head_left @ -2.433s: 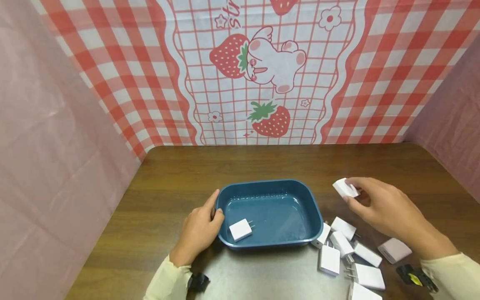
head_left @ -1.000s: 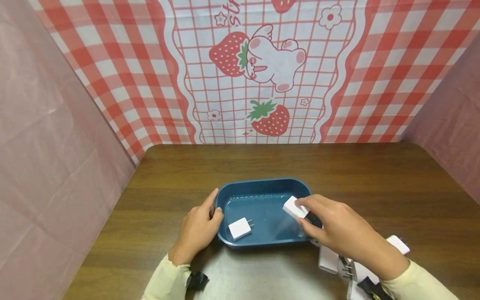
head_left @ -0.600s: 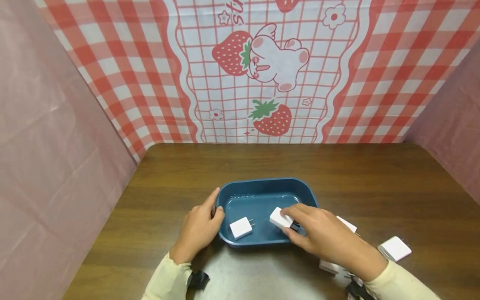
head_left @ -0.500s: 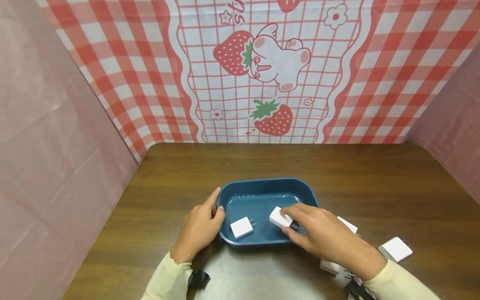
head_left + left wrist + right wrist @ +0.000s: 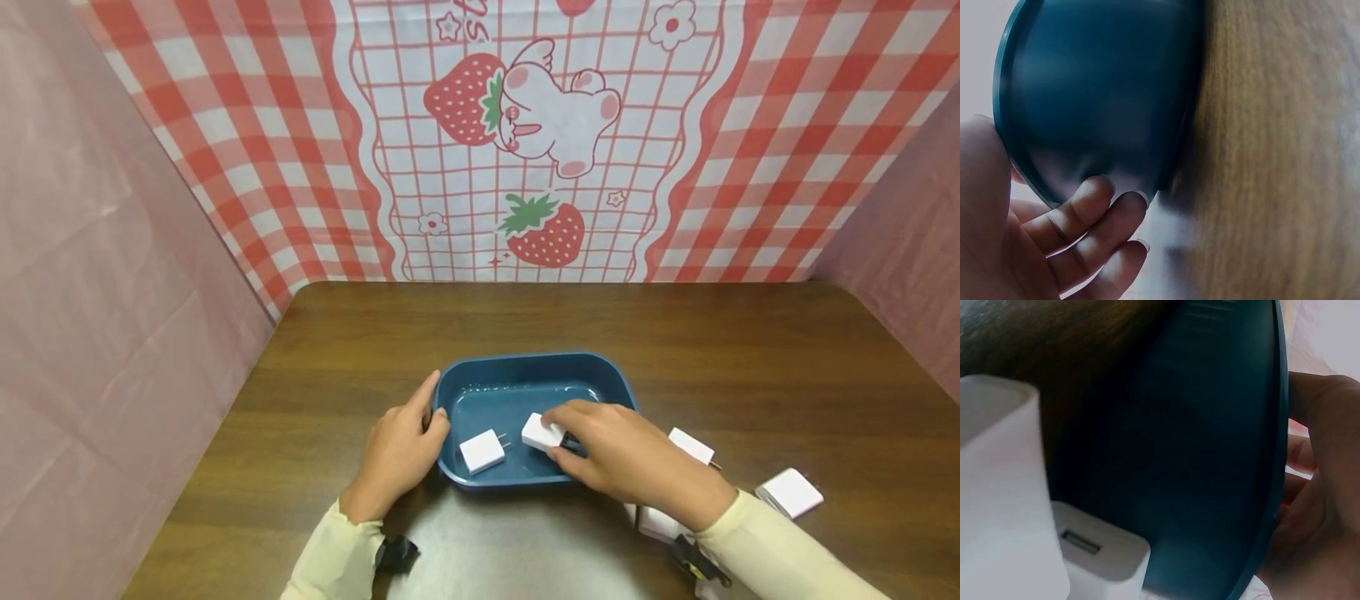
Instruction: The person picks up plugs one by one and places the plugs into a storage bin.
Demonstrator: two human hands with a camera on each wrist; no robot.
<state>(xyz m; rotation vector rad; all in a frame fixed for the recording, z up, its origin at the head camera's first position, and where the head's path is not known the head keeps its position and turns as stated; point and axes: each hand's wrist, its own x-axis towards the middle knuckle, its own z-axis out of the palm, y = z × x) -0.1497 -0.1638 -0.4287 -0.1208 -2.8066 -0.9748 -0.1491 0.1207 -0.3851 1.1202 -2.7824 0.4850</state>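
A deep blue rectangular tray (image 5: 517, 357) stands on the table. My left hand (image 5: 396, 454) grips its left end, the thumb at the rim; in the left wrist view fingers (image 5: 1094, 195) of that hand touch the outer wall. My right hand (image 5: 618, 446) reaches over the tray's right end and pinches a white USB charger (image 5: 538, 433) between thumb and fingers, low inside the tray. Another white charger (image 5: 482, 451) lies in the tray's left part, its prongs pointing right. The right wrist view shows the right hand (image 5: 1329, 481) beyond the tray rim; the pinched charger is hidden there.
Outside the tray on the right lie several white chargers, including one behind the right wrist (image 5: 692, 445) and one farther right (image 5: 790, 492). Others are partly covered by the right arm. A charger with a USB slot (image 5: 1100, 544) sits close against the tray's outer wall.
My right hand has brought the charger from right of the tray into it, lowering it and shifting left toward the other charger. My left hand has stayed at the tray's left end.
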